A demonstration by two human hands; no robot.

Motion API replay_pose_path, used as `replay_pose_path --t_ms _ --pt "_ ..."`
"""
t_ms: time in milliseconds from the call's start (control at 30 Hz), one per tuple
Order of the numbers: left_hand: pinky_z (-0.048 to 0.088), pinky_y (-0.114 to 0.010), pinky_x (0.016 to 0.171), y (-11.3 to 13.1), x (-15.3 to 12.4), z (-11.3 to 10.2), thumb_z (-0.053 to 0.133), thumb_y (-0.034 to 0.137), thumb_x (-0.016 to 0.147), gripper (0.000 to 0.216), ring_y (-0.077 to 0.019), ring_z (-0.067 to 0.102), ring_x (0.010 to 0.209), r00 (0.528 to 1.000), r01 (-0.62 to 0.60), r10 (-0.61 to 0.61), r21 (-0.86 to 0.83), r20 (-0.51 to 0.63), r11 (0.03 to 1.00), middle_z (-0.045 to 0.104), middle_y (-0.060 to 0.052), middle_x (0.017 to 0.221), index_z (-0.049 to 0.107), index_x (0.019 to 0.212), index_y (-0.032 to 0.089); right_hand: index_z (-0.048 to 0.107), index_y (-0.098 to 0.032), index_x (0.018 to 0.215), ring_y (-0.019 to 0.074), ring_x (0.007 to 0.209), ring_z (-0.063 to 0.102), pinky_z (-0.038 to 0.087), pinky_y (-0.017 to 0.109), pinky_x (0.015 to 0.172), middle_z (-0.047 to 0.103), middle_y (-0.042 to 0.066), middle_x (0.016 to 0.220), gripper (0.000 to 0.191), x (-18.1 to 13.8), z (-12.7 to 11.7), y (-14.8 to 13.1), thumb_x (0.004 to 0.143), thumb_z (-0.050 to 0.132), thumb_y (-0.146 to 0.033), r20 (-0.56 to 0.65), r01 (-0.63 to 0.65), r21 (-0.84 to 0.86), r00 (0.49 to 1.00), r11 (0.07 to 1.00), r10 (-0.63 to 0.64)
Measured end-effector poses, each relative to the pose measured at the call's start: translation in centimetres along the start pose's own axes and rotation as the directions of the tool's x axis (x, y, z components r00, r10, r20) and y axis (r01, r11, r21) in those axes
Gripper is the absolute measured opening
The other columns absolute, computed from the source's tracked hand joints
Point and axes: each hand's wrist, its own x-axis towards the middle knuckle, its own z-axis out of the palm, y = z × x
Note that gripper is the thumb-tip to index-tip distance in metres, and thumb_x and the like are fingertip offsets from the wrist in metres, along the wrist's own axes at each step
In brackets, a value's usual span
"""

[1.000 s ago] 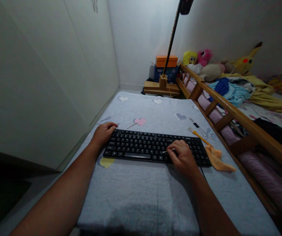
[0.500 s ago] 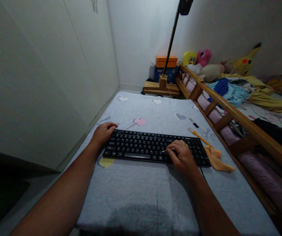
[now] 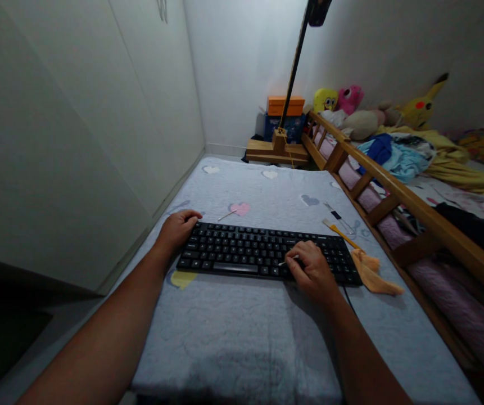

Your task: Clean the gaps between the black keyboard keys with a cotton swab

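A black keyboard [image 3: 250, 253] lies across a pale blue sheet with heart shapes [image 3: 242, 337]. My left hand [image 3: 177, 228] rests curled over the keyboard's far left corner, gripping it. My right hand [image 3: 312, 267] is closed in a pinch on a thin white stick, perhaps a cotton swab [image 3: 286, 261], whose tip touches the keys near the keyboard's right half. The keyboard's cable runs out from under my right wrist.
An orange cloth [image 3: 374, 273] and an orange-handled brush [image 3: 340, 232] lie right of the keyboard, small tools [image 3: 338, 216] beyond. Another white stick [image 3: 227, 215] lies behind the keyboard. A wooden bed rail [image 3: 393, 185] runs along the right, a wall on the left.
My right hand with the stick has shifted very slightly along the keys. The left hand and keyboard have not moved.
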Motion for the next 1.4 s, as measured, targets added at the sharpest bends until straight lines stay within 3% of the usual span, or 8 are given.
replay_pose_path --t_ms 767,1400 --pt "0.052 -0.039 0.085 -0.49 -0.02 0.31 0.049 0.037 0.077 0.037 -0.028 0.068 0.087 1.0 -0.008 0.007 -0.025 -0.016 1.0 0.075 -0.006 0.088 0.077 0.093 0.018 0.063 -0.02 0.078 0.0202 0.083 0.052 0.035 0.036 0.079 0.062 0.004 0.08 0.018 0.04 0.8 -0.57 0.093 0.053 -0.018 0.049 0.03 0.102 0.998 0.994 -0.035" --pt "0.052 -0.039 0.087 -0.69 0.11 0.34 0.05 0.038 0.077 0.038 -0.0274 0.068 0.086 1.0 -0.011 0.01 -0.031 -0.014 0.999 0.076 -0.006 0.09 0.077 0.093 0.017 0.058 -0.021 0.075 0.0209 0.084 0.051 0.036 0.037 0.077 0.06 0.004 0.079 0.018 0.02 0.33 0.04 0.092 0.051 -0.018 0.031 0.003 0.06 1.0 0.998 -0.005"
